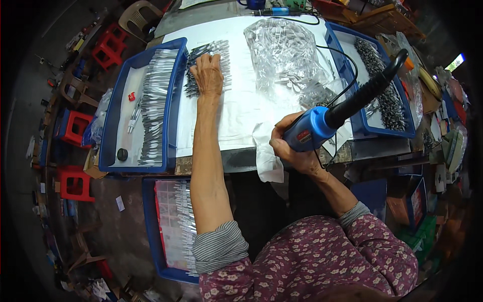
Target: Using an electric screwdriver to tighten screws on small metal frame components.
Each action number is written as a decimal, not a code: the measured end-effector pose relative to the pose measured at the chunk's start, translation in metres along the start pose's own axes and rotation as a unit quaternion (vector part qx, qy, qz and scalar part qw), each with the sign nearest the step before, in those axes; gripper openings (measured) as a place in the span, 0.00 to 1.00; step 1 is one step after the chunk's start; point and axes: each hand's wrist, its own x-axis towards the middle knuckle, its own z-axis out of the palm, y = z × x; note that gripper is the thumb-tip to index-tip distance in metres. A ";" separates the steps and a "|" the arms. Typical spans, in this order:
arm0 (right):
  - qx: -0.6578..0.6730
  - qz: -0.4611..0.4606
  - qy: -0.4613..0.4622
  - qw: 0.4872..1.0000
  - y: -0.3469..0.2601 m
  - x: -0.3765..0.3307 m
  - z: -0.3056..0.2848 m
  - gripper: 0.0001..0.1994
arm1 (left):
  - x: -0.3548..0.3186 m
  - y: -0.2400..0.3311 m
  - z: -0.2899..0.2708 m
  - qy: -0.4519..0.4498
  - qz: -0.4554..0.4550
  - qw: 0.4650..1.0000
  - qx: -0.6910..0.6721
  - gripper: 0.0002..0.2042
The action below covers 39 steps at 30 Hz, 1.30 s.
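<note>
My left hand reaches over a row of slim black-and-silver pen-like pieces laid side by side on white paper. Its fingers are bent down and closed among them; what they pinch, if anything, is hidden. My right hand is wrapped around a blue electric screwdriver, held above the table's front edge. The screwdriver's thick black cable end points up to the right, and its tip is out of sight. Beyond it, a clear plastic bag full of small whitish-grey parts lies on the paper.
A blue tray of lined-up pen-like pieces stands left; another blue tray with dark small parts stands right. Below the table edge sits a third blue tray. A thin black cord loops near my right hand. Red stools stand at left.
</note>
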 end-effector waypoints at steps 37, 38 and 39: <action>0.077 -0.032 0.052 0.995 -0.029 0.001 0.000 0.10 | -0.196 0.164 -0.137 -0.169 -0.460 0.486 -0.724 0.15; 0.076 -0.052 0.041 0.995 -0.030 0.000 0.000 0.10 | -0.196 0.163 -0.136 -0.168 -0.459 0.486 -0.724 0.15; 0.076 -0.050 0.042 0.995 -0.031 0.000 0.000 0.10 | -0.196 0.162 -0.136 -0.169 -0.460 0.485 -0.724 0.15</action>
